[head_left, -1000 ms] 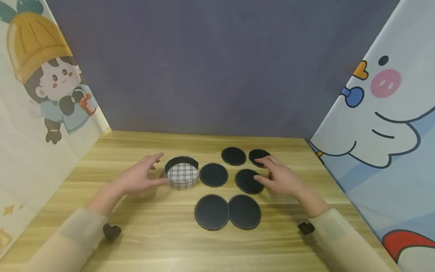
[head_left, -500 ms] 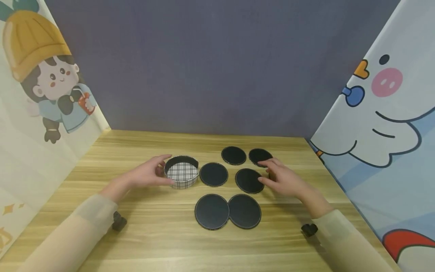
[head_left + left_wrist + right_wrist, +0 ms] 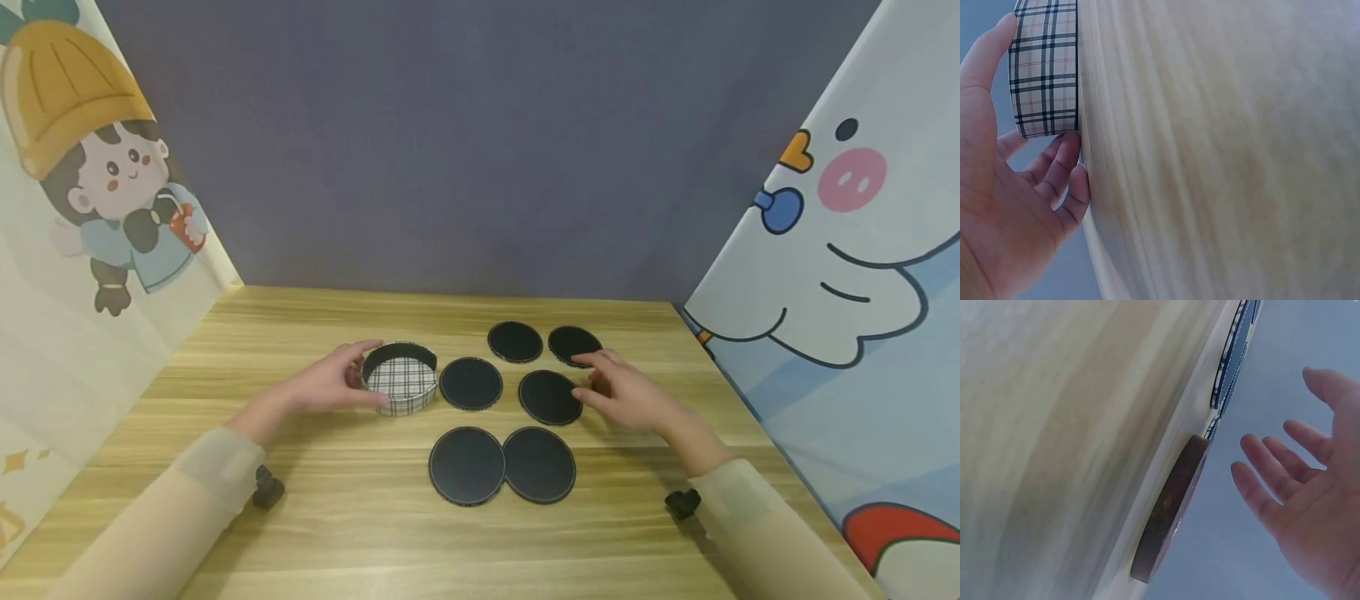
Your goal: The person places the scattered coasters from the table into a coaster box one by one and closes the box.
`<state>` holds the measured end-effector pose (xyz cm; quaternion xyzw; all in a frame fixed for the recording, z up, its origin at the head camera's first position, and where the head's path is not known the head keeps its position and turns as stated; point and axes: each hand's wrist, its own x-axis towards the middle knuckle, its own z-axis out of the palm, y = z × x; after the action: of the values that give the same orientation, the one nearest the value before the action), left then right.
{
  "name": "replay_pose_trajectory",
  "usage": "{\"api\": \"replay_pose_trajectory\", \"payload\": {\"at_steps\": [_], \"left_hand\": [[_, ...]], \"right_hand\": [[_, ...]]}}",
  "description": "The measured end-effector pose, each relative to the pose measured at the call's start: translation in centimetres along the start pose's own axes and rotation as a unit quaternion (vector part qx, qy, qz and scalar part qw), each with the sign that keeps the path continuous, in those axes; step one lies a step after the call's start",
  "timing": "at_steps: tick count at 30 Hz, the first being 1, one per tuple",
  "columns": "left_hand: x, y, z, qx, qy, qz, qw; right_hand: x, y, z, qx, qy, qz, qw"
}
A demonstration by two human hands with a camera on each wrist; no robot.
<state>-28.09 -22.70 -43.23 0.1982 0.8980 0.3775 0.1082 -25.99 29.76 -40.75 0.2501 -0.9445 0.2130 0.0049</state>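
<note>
head view, left hand [image 3: 326, 387]: cupped round the left side of the plaid holder [image 3: 400, 379], thumb at the near wall, fingers at the far rim.
head view, plaid holder: low round tin with a checked inside, standing on the wooden table [image 3: 337, 517].
head view, coasters: six black discs, all right of the holder; the nearest coaster [image 3: 471, 383] lies just beside it, two further back, two touching pairs nearer the person.
head view, right hand [image 3: 626, 392]: fingers spread and relaxed, holding nothing, at the right edge of the middle coaster [image 3: 549, 397], well apart from the holder.
left wrist view, left hand [image 3: 1004, 206]: thumb and fingertips touching the holder's [image 3: 1044, 69] checked wall.
right wrist view, right hand [image 3: 1310, 500]: wide, fingers straight, above a brown disc [image 3: 1169, 509], not touching it.
</note>
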Motion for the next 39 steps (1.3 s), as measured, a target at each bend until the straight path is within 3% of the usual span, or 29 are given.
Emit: {"api": "replay_pose_trajectory", "payload": {"at_steps": [14,26,39], "left_hand": [[-0.1,0.1,0.0,-0.007,-0.009,-0.014,0.9998],[0.0,0.1,0.0,0.002,-0.009,-0.011,0.9999],[-0.1,0.1,0.1,0.005,-0.008,-0.013,0.9999]], "right_hand": [[1.0,0.9,0.3,0.048,-0.073,0.002,0.996],[2.4,0.7,1.1,0.038,-0.114,-0.033,0.992],[3.4,0.2,1.7,-0.005,-0.128,-0.008,0.992]]}}
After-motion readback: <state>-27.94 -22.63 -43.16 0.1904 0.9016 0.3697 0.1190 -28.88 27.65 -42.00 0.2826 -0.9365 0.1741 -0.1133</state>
